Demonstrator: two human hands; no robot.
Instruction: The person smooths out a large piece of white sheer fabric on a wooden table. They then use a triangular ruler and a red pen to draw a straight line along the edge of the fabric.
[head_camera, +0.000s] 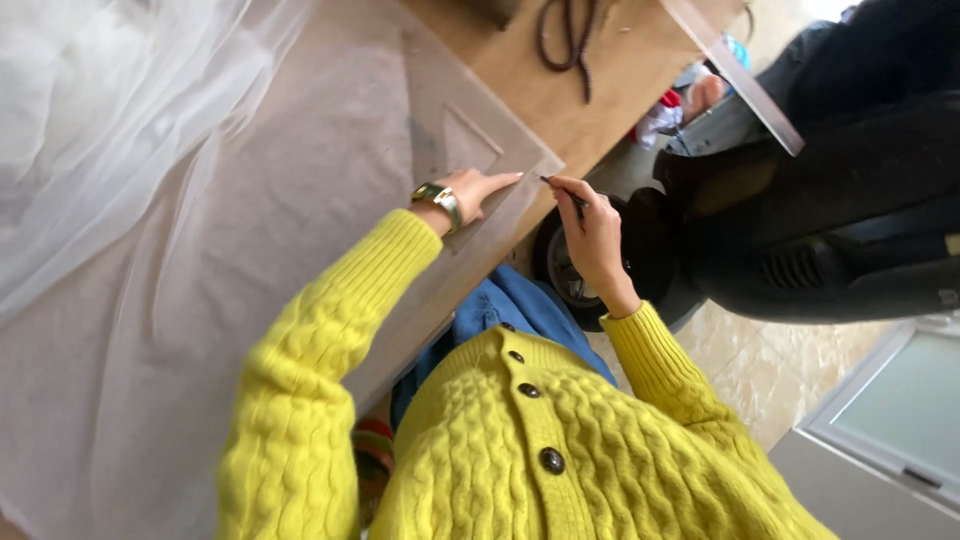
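Clear triangular template (455, 170) lies flat on pale fabric (250, 230) near tabletop (600, 70) edge. Left hand (472, 192) rests open, fingers extended, pressing template down; gold wristwatch (437, 200) on wrist. Right hand (590, 235) closed in pinch grip around thin dark marking tool (563, 190), tip at template corner. Sheer white fabric (90, 120) bunched far left. Dark scissors (570, 35) on tabletop beyond.

- We see a wooden worktable (560, 75), our landmark, lit by soft daylight.
- Beige marbled floor tiles (770, 375) lie beyond its edge.
- A grey cabinet with a frosted glass panel (900, 420) stands on those tiles, well apart from the table.
- Black bulky upholstery (850, 220) sits just beside the table's edge.
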